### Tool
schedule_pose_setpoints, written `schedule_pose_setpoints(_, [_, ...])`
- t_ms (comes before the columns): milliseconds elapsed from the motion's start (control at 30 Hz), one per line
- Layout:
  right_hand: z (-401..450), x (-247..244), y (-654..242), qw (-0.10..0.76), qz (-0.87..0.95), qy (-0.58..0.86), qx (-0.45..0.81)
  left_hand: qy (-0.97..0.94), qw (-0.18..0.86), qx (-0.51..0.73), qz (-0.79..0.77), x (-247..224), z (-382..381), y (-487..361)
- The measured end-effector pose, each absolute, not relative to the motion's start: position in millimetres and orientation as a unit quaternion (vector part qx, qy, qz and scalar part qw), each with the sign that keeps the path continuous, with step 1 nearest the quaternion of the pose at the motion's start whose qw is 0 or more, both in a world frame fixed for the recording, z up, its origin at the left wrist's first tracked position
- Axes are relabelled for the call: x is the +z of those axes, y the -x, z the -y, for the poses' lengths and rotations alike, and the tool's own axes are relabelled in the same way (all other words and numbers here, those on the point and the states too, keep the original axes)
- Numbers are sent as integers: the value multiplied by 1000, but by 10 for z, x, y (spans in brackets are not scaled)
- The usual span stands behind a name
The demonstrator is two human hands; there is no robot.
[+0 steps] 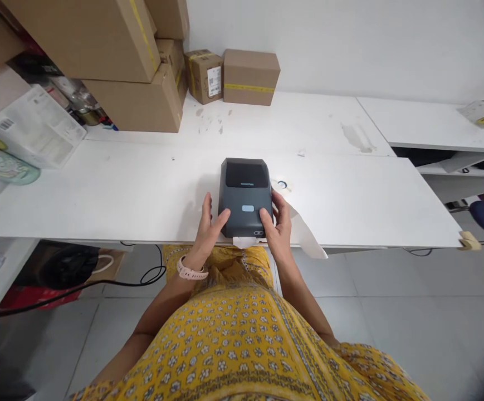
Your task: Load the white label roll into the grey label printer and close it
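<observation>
A dark grey label printer [245, 197] with a black window and a light blue button stands at the front edge of the white table. White paper sticks out from its front. My left hand [210, 231] is at its left side, thumb on the front left corner and the other fingers spread. On the right side my right hand [279, 223] has its thumb on the top edge and its fingers along the side. Beside that hand a white paper strip [308, 236] hangs over the table edge, and a small roll [282, 185] lies behind it.
Cardboard boxes [137, 106] are stacked at the back left, with two smaller ones [251, 78] by the wall. A white package [41, 131] and a green bottle [5, 161] are at far left. Black cable [112, 283] runs below the table.
</observation>
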State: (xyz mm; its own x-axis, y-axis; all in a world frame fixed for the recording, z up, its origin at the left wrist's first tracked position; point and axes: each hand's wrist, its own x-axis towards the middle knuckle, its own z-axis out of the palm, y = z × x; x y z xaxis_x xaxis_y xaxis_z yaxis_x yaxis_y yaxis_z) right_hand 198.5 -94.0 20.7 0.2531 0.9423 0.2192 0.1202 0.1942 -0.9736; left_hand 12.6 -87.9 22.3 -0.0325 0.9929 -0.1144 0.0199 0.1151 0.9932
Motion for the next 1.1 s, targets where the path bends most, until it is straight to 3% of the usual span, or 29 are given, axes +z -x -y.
schedule_pose_setpoints(167, [910, 160, -2022, 552, 412, 516, 508, -429, 587, 463, -507, 167, 796, -184])
schedule_pose_setpoints(467, [941, 98, -2062, 536, 450, 515, 495, -481, 550, 476, -490, 161, 755, -174])
schedule_pose_setpoints(567, [971, 82, -2052, 542, 488, 524, 441, -504, 491, 480, -525, 172, 945, -152])
schedule_pose_setpoints(667, [988, 59, -2061, 529, 568, 533, 337, -468, 350, 544, -602, 161, 1249, -88])
schedule_pose_setpoints(733, [985, 46, -2069, 509, 618, 530, 280, -459, 414, 508, -600, 147, 1408, -69])
schedule_pose_setpoints(833, [972, 39, -2070, 503, 639, 531, 241, -454, 656, 323, -509, 146, 1485, -155])
schedule_pose_setpoints(900, [967, 45, -2066, 501, 640, 535, 231, -425, 750, 248, -442, 161, 1448, -278])
schedule_pose_setpoints(1100, [967, 44, -2065, 501, 645, 532, 225, -392, 768, 288, -416, 238, 1309, -549])
